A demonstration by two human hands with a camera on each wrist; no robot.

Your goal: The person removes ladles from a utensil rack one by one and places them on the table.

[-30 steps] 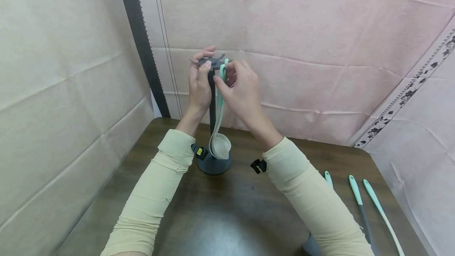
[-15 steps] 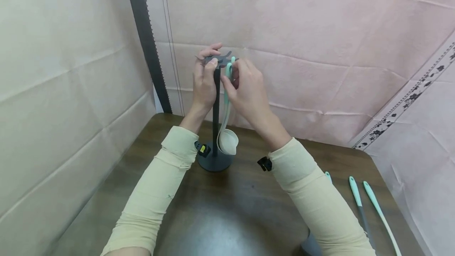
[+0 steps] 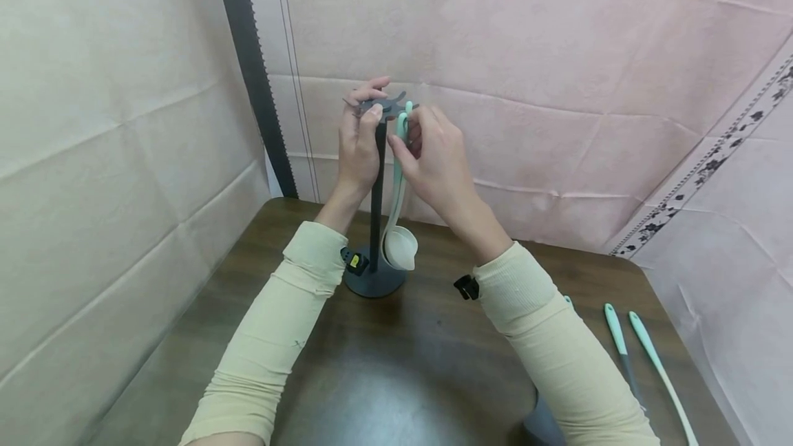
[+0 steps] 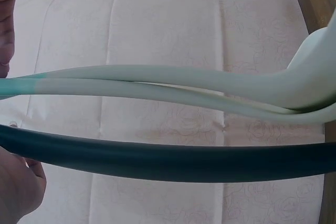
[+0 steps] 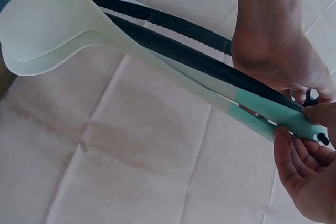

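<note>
A dark utensil stand [image 3: 377,205] with a hooked top stands near the back of the table. My left hand [image 3: 359,150] grips its hooked top, thumb above and fingers behind. Two pale ladles [image 5: 52,24] with mint handle ends hang close together beside the post, bowls down near the round base [image 3: 375,282]. My right hand [image 3: 438,157] pinches a mint handle [image 3: 402,128] just below the hooks. In the right wrist view, a dark hook tip [image 5: 323,139] pokes through the hole at one handle's end. The left wrist view shows both handles [image 4: 157,77] alongside the post [image 4: 184,161].
At the right of the wooden table [image 3: 396,377] lie more mint-handled utensils, among them a dark-shafted one [image 3: 615,329] and a pale-shafted one [image 3: 657,360]. A dark grey utensil part [image 3: 544,424] shows beside the right sleeve. Cloth walls [image 3: 526,88] surround the table.
In the head view, both hands, the top of the stand and the ladles have shifted slightly to the right. The grips of both hands look the same.
</note>
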